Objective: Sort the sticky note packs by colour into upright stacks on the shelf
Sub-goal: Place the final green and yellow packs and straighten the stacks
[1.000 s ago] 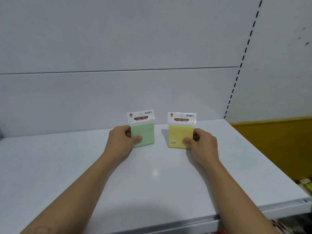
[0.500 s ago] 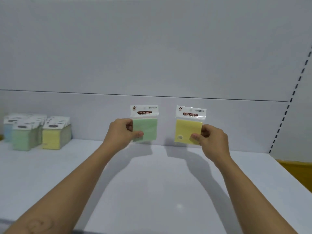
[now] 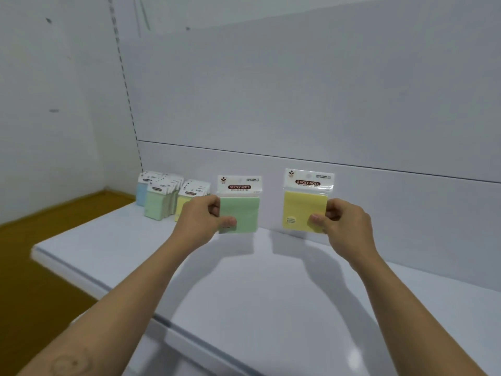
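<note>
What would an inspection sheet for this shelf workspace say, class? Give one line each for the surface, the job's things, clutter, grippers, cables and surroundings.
Surface: white shelf, bare in the middle, with a glare spot near the front edge.
Job's things: blue stack, green stack and yellow stack stand upright at the back left; green pack and yellow pack are held in the air.
Clutter: nothing seen.
Grippers: left hand pinches the green pack's left edge; right hand pinches the yellow pack's lower right corner.
Cables: nothing seen.
Surroundings: white back panel with a slotted upright; mustard-coloured surface to the left.
</note>
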### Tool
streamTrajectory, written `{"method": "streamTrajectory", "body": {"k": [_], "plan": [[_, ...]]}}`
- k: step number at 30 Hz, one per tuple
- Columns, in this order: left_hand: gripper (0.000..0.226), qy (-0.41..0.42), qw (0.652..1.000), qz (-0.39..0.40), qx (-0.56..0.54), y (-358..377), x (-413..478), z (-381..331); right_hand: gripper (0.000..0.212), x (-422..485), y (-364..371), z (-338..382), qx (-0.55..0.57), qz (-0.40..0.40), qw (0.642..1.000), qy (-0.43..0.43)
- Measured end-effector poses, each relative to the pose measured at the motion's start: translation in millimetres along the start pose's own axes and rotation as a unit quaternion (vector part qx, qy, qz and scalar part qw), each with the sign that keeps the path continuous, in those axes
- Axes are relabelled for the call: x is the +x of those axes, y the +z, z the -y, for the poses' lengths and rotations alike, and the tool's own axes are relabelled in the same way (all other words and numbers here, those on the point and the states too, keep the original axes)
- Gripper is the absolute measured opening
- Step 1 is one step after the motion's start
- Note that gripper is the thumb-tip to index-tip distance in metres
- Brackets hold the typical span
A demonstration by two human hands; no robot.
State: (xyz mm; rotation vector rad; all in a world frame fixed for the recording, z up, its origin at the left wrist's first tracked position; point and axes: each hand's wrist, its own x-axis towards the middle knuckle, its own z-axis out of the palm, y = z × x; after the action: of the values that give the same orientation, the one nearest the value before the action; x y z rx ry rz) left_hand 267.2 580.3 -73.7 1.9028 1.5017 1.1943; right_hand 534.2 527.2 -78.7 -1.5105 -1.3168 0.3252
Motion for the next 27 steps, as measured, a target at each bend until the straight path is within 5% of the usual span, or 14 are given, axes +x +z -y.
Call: {"method": "streamTrajectory", "body": {"k": [27], "plan": [[0.037,-0.054,0.996,-0.065,0.015,-238,10,189,0.012,-36,266,139,-0.039,0.076,0.996,-0.034]]}}
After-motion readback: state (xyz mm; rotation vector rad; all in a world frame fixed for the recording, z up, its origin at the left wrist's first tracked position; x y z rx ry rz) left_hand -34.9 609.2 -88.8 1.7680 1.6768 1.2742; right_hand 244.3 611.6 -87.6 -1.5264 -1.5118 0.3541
